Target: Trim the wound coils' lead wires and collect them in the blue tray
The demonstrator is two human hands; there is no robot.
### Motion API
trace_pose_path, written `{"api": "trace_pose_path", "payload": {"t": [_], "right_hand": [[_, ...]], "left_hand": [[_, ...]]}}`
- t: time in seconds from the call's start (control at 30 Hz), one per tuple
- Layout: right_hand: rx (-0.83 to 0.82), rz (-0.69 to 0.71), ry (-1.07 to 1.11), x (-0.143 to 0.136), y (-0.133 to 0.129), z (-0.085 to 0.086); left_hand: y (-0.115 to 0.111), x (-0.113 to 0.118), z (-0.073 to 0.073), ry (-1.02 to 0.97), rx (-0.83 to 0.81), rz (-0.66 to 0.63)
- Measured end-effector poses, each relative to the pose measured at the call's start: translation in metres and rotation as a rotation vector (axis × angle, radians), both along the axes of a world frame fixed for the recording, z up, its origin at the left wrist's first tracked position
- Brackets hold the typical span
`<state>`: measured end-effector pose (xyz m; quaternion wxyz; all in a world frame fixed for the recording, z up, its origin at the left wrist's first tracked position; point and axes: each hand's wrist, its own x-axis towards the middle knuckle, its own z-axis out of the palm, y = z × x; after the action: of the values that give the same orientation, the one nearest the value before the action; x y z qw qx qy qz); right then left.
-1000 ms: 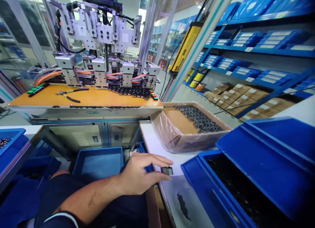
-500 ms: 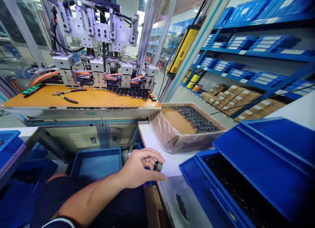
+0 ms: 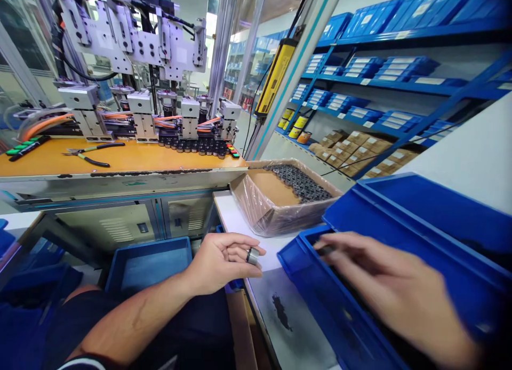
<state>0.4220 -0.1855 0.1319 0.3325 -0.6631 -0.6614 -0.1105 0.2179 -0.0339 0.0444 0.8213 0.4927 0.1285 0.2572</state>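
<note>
Pinching a dark piece (image 3: pixel 325 249), shape blurred: right hand (image 3: pixel 400 284), bin (image 3: pixel 320 306) beneath. Left hand (image 3: pixel 220 259), part-curled, grips a cylinder (image 3: pixel 253 256) at its fingertips; black end partly hidden, side shiny grey.

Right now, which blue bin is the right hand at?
The front bin, right of the dark smudge; the right hand covers part of its opening. The bin below the machine sits apart.

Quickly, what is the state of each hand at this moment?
Left hand: closed, holding a small cylinder.
Right hand: at the blue bin, blurred; cannot tell whether it holds anything.
</note>
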Motion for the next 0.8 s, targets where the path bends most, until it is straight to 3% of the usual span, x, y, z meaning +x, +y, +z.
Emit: {"api": "trace_pose_path", "payload": {"t": [0.1, 0.17, 0.33, 0.5, 0.63, 0.8], "right_hand": [[-0.038, 0.270, 0.130, -0.035, 0.012, -0.028], [-0.012, 0.348, 0.203, -0.051, 0.016, -0.040], [0.077, 0.285, 0.225, -0.054, 0.015, -0.051], [0.159, 0.287, 0.108, -0.048, 0.011, -0.056], [0.154, 0.313, 0.055, -0.047, 0.008, -0.061], [0.284, 0.279, -0.184, -0.046, 0.010, -0.069]], "left_hand": [[-0.008, 0.002, -0.002, 0.016, -0.009, -0.034], [-0.012, 0.004, -0.005, -0.005, -0.029, -0.068], [-0.021, 0.014, -0.011, -0.059, -0.084, -0.115], [-0.026, 0.018, -0.009, -0.098, -0.109, -0.126], [-0.024, 0.012, -0.007, -0.118, -0.042, -0.048], [-0.031, 0.010, -0.008, -0.076, 0.012, 0.066]]}}
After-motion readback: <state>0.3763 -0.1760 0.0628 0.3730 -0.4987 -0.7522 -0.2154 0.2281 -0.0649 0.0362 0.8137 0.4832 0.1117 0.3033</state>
